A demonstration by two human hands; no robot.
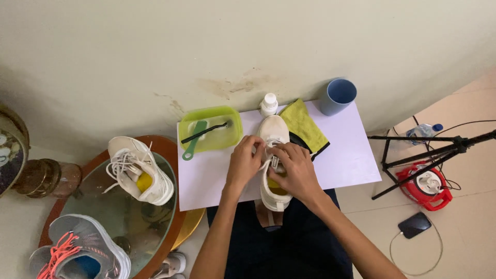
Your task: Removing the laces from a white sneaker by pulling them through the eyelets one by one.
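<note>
A white sneaker [274, 132] lies toe-away on a white board [351, 155] in front of me. My left hand [244, 161] and my right hand [295, 170] are both at the shoe's lacing area, fingers pinching the white laces [269, 155]. The shoe's heel [274, 199] hangs over the board's near edge above my dark-clothed lap. A yellow insole shows inside the shoe. The middle of the shoe is hidden by my hands.
On the board: a green tub [227, 120] holding a green brush, a white bottle [268, 103], a yellow cloth [305, 126], a blue cup [338, 95]. Left, a round glass table [111, 217] carries another white sneaker [139, 170] and a grey one [82, 250]. Right: tripod [429, 152], red cable reel [426, 186], phone [415, 225].
</note>
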